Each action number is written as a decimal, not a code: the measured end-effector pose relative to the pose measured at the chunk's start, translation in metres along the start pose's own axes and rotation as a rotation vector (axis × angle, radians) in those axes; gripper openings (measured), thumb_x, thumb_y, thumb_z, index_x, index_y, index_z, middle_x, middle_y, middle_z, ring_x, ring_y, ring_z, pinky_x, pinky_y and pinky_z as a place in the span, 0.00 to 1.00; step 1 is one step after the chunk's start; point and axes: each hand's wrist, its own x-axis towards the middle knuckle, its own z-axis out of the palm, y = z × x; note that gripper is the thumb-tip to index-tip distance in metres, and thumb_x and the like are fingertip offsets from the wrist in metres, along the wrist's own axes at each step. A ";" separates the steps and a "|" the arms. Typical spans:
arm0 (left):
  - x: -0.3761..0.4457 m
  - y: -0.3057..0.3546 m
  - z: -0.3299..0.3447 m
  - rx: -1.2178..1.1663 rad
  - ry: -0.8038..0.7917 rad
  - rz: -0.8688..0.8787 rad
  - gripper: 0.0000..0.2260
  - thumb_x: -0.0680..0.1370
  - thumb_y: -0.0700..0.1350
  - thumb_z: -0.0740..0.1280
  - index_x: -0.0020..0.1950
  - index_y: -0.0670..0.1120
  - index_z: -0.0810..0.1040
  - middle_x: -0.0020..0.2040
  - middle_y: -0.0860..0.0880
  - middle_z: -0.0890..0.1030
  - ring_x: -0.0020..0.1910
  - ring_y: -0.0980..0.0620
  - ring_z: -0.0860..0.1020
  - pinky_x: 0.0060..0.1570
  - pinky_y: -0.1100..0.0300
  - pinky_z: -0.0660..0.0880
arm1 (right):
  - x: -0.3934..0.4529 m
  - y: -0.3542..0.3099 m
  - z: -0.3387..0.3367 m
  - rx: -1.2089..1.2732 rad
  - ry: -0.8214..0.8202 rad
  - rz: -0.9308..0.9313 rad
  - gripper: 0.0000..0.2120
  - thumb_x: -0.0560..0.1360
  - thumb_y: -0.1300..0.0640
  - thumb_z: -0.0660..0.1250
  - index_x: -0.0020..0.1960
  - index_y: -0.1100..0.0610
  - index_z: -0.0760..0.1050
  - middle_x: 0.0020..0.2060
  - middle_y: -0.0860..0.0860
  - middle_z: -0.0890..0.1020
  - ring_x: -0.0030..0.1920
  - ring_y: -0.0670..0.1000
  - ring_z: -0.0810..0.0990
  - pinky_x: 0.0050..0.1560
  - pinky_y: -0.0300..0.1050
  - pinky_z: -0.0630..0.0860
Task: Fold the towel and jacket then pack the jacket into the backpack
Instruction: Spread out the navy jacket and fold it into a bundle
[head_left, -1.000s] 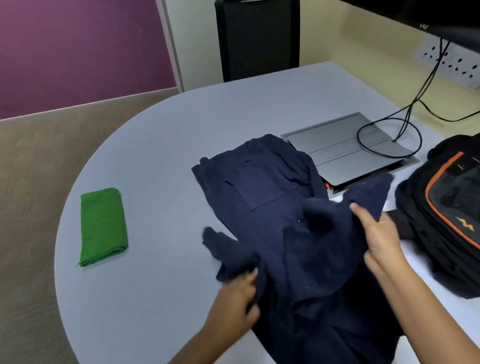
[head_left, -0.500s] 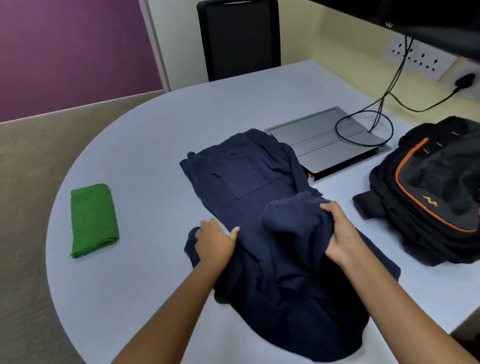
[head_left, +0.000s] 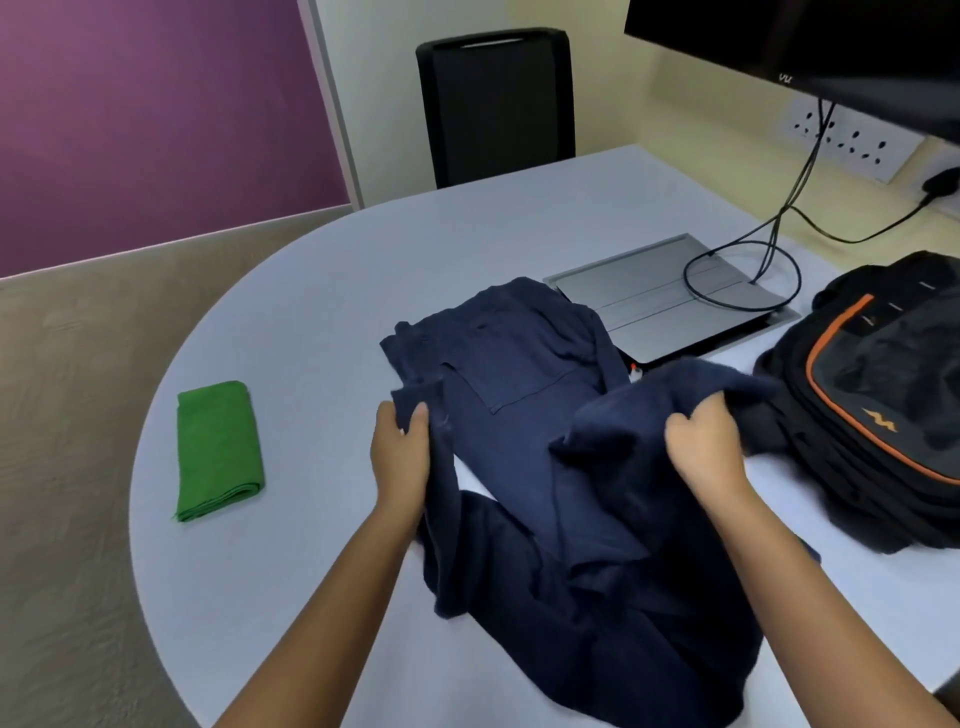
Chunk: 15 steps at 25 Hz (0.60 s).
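A dark navy jacket (head_left: 524, 395) lies rumpled across the middle of the grey table, a pocket facing up. My left hand (head_left: 400, 452) grips the jacket's left edge near a sleeve end. My right hand (head_left: 701, 447) is closed on a bunched fold of the jacket, lifted slightly toward the right. A green towel (head_left: 218, 447) lies folded into a rectangle at the table's left side, apart from both hands. A black backpack (head_left: 883, 395) with orange trim sits on the right, its top open, touched by the jacket's raised part.
A grey cable hatch (head_left: 670, 306) with looped black cables lies behind the jacket. A black chair (head_left: 498, 104) stands at the table's far edge. A monitor (head_left: 810, 41) hangs at top right above wall sockets (head_left: 852, 140). The round table edge (head_left: 150, 457) curves near the towel.
Both hands moved apart and farther up the jacket: the left went to the left edge, the right carried its bunched fold rightward toward the backpack. The camera tilted up.
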 end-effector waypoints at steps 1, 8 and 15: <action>-0.008 0.019 0.005 -0.062 0.008 0.063 0.05 0.80 0.45 0.59 0.45 0.48 0.70 0.41 0.51 0.75 0.40 0.54 0.74 0.41 0.60 0.72 | -0.009 -0.013 0.004 -0.192 0.013 -0.081 0.17 0.75 0.69 0.57 0.63 0.69 0.66 0.55 0.65 0.77 0.54 0.64 0.76 0.50 0.51 0.70; -0.040 0.072 0.038 -0.182 -0.104 0.121 0.18 0.74 0.59 0.64 0.48 0.47 0.65 0.43 0.50 0.74 0.42 0.54 0.75 0.44 0.59 0.74 | -0.100 -0.062 0.073 -0.261 -0.423 -0.675 0.30 0.77 0.64 0.58 0.75 0.61 0.49 0.72 0.58 0.63 0.66 0.57 0.70 0.64 0.48 0.69; -0.002 0.075 -0.008 -0.338 0.134 0.124 0.05 0.77 0.39 0.62 0.51 0.44 0.67 0.47 0.46 0.76 0.46 0.48 0.76 0.48 0.55 0.74 | -0.088 0.014 0.073 -0.245 -0.553 -0.806 0.40 0.74 0.40 0.63 0.76 0.43 0.42 0.76 0.40 0.45 0.75 0.40 0.46 0.73 0.50 0.41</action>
